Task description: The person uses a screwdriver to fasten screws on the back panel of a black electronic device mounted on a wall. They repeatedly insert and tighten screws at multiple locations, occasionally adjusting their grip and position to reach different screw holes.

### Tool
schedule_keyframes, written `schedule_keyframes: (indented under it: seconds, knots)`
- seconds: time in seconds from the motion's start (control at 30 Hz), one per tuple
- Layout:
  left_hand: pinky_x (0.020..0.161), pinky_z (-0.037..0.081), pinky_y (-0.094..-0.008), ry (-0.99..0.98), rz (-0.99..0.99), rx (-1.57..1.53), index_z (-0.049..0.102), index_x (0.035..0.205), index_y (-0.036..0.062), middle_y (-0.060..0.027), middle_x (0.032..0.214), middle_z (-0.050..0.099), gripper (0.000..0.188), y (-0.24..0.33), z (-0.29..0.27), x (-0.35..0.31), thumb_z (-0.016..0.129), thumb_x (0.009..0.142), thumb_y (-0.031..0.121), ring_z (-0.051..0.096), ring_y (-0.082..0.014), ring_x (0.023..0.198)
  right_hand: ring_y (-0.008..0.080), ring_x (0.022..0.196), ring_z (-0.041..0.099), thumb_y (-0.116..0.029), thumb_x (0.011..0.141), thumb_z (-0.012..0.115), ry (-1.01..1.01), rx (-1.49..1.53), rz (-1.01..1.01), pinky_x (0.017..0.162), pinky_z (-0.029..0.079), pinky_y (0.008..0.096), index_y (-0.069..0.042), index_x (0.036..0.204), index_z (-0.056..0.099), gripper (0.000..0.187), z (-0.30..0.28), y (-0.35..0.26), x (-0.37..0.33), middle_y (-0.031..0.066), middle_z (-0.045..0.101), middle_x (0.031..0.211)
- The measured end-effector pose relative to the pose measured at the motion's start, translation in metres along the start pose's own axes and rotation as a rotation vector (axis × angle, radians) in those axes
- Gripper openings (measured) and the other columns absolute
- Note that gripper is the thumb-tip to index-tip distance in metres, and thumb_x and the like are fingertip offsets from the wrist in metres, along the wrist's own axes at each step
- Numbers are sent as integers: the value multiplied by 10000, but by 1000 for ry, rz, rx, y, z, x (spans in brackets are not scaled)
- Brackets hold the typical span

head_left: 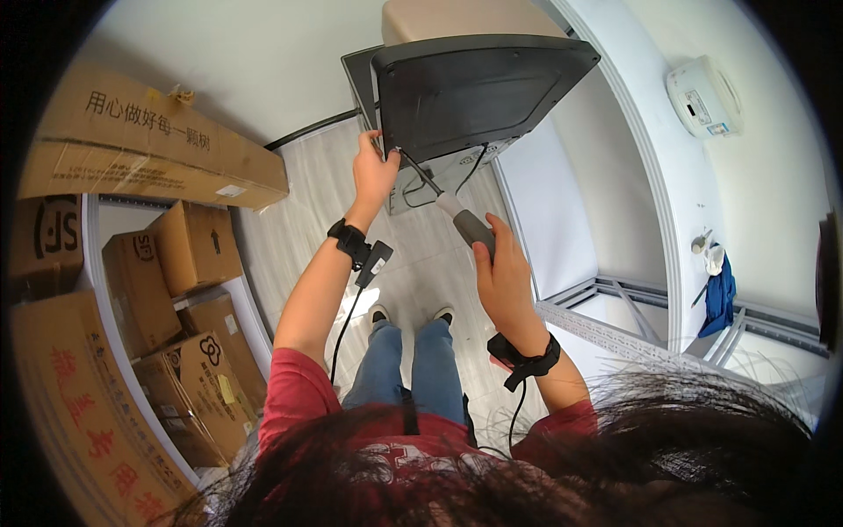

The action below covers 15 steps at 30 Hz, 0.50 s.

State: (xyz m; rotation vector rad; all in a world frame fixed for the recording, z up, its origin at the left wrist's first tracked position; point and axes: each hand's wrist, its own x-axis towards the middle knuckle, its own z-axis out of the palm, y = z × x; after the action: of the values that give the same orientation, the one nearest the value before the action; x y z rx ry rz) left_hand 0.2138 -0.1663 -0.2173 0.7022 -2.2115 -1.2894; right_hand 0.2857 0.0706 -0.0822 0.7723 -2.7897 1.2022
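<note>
A black panel-like housing (pixel 483 92) with screw holes near its rim stands tilted in front of me at the top of the view. My left hand (pixel 374 176) grips its lower left corner, thumb on the near side and fingers around the edge. In my right hand (pixel 504 281) is a screwdriver (pixel 472 228) with a grey handle. Its shaft slants up to the left and its tip meets the panel's corner beside my left thumb. Whether a screw sits under the tip is too small to tell. A black cable (pixel 474 171) hangs below the panel.
Behind the panel sits a tan boxy object (pixel 465 19). Cardboard boxes (pixel 198 250) fill a shelf on my left, with a long carton (pixel 158 145) above. On the right are a metal frame (pixel 615 303), a white wall unit (pixel 705 97) and a hanging blue cloth (pixel 718 294).
</note>
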Motion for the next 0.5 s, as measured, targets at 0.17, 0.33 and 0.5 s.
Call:
schedule_keyframes:
  seconds: [0.17,0.33,0.5]
  knots:
    - [578,431,-355,218,-268,-325,535,991,15,-45,647,512,181,-5,8,-26,550,899,170,523,-167,597,419,901,556,-112,925,527,-82,22,-42,754,460,456,1,1273,456,372,-5,23,-8,235,577,1044]
    - [539,395,-279,-49,-416,-383,567,778,29,-14,644,500,307,-18,12,-40,468,958,256,484,-123,576,404,896,561,-114,923,531,-155,19,-85,741,464,451,-13,1280,458,378,-10,39,-12,211,581,1032]
    - [492,326,-222,-113,-520,-596,572,847,42,24,616,455,227,-5,20,-58,452,973,188,406,-66,518,387,891,573,-124,915,550,-173,-43,-117,729,479,446,-22,1282,460,392,-15,56,-16,190,583,1024]
